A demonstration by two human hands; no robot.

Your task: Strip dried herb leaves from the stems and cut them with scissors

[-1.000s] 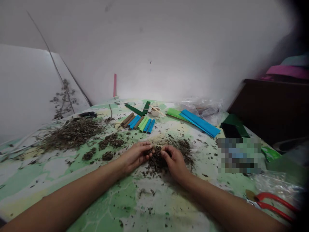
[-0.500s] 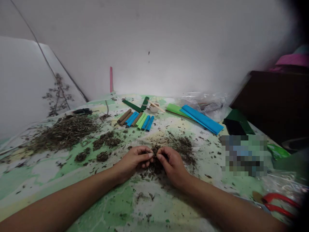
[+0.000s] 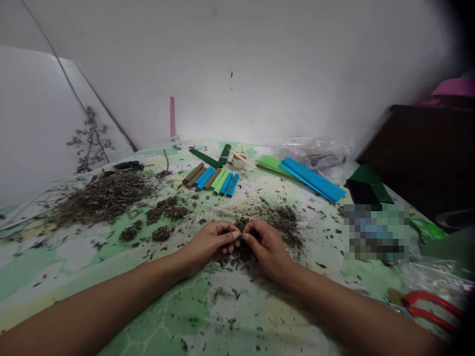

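My left hand point(image 3: 215, 242) and my right hand point(image 3: 269, 249) meet at the middle of the table, thumbs pinched against forefingers. Between the close fingertips are small bits of dark dried plant; their exact shape is too small to tell. Right behind and beneath the fingers lies a dark heap of crumbled dried leaves point(image 3: 243, 252), partly hidden by the hands. Finer crumbs point(image 3: 285, 222) spread out beyond my right hand. To the left of my left hand sit small clumps of dried leaves point(image 3: 161, 233).
A large heap of dried stalks point(image 3: 107, 195) lies at left. Brown, blue and green rolled tubes point(image 3: 213, 179) stand in a row behind the hands, near a small cup point(image 3: 239, 160) with sticks across it. Folded blue paper point(image 3: 313, 179) lies right; red-handled scissors point(image 3: 426, 304) are near right.
Both hands stay pinched together over the heap, with only slight finger movement. The whole view has shifted a little.
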